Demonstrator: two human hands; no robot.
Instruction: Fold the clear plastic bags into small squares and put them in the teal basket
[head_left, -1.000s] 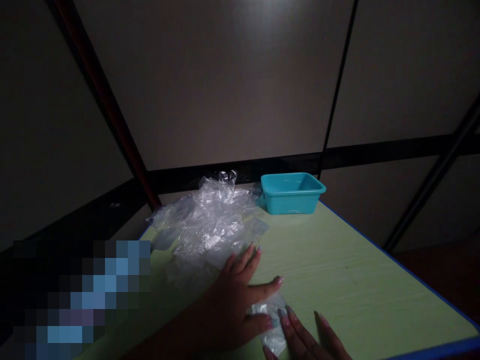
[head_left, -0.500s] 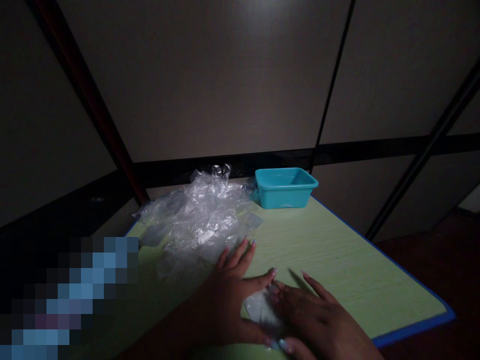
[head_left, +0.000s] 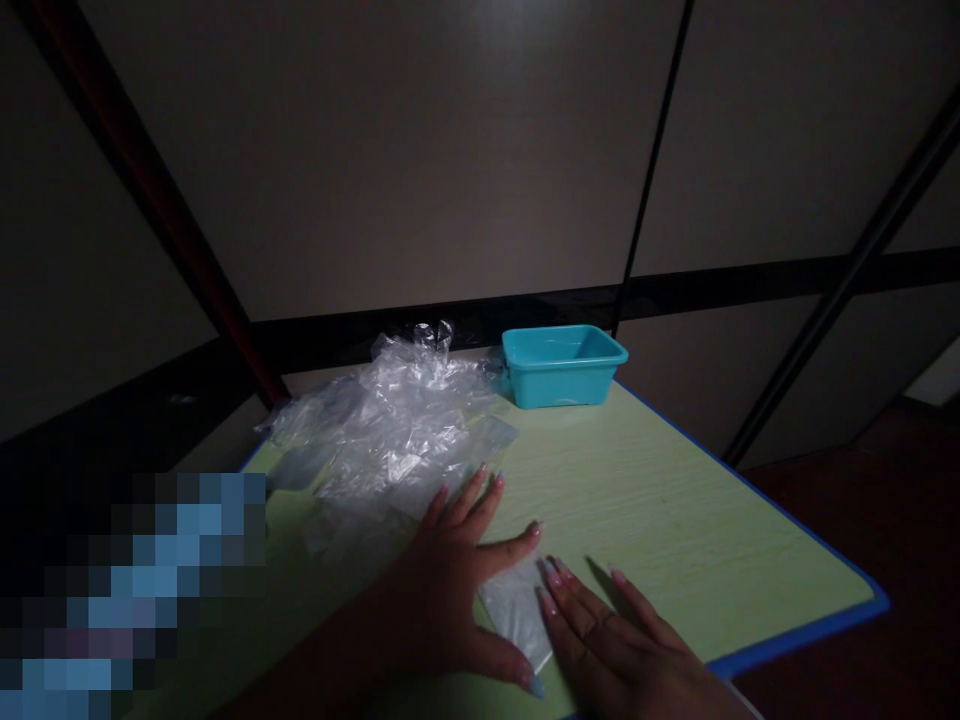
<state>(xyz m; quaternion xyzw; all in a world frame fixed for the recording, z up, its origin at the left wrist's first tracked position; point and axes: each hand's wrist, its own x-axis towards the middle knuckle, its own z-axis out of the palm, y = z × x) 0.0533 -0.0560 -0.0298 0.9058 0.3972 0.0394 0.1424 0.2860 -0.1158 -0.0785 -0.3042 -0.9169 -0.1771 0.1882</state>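
Between my hands a small clear plastic bag (head_left: 519,612), folded or flattened, lies on the pale green tabletop (head_left: 645,480). My left hand (head_left: 446,590) is open with fingers spread; its index finger and thumb press along the bag's far and near edges. My right hand (head_left: 611,645) rests at the bag's right side, fingers stretched out and fingertips at its edge. Beyond my left hand a loose heap of crumpled clear plastic bags (head_left: 405,420) covers the left part of the table.
A turquoise plastic basin (head_left: 561,385) stands at the table's back, right of the heap. The table has a blue edge (head_left: 799,630) on the right. Behind it rise cabinet panels (head_left: 450,170) with dark strips. A blurred-out patch (head_left: 172,570) covers the lower left.
My right hand has slid right and toward me, uncovering more of the small bag. My left hand stays spread beside it. The whole view has shifted slightly.
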